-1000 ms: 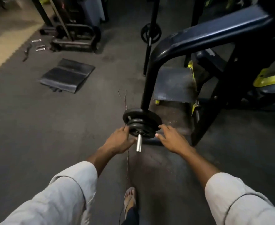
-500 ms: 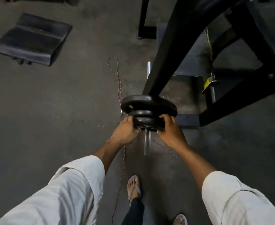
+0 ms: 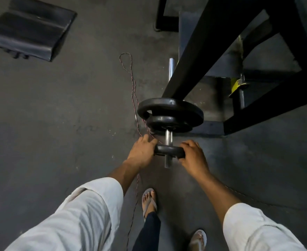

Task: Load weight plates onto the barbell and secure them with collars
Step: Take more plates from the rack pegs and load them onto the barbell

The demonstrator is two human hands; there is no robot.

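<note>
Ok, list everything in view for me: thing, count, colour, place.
plates on bar: 2, black, stacked mid-frame; larger, smaller
small plate: 1, black, near the bar's tip, between both hands
bar: 1, chrome, through the plates
frame: 1, black, upper right
pad: 1, black, upper left floor
cord: 1, reddish, floor left of bar
floor: grey
feet: 2, in sandals, bottom; left, right
left hand: grips small plate
right hand: grips small plate
</note>
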